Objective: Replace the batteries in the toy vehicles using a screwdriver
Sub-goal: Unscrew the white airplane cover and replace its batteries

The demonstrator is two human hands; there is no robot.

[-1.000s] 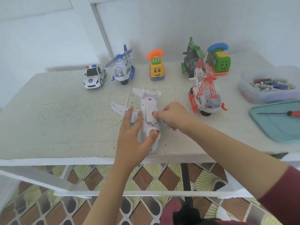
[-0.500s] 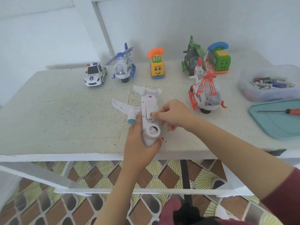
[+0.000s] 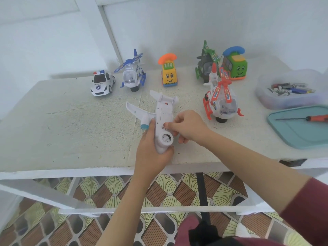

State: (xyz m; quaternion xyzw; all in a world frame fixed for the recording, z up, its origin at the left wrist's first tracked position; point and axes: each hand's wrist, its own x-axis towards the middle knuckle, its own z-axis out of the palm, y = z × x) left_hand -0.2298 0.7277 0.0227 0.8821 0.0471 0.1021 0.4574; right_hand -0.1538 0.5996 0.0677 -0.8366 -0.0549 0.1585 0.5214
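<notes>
Head view, toy car (image 3: pixel 102 83) lettered POLICE, left hand (image 3: pixel 150 158) gripping plane (image 3: pixel 163 116)

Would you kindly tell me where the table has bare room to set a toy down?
The table's left half is bare, bordered by the police car behind and the airplane on the right. A smaller patch lies between the red helicopter, the teal tray and the front edge. The back row is crowded.

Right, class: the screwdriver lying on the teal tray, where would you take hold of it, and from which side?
Take the screwdriver by its orange handle, coming down from above at the right end. It lies flat on the teal tray with the thin shaft pointing left; the handle is the thicker part, so fingers can close round it.
</notes>
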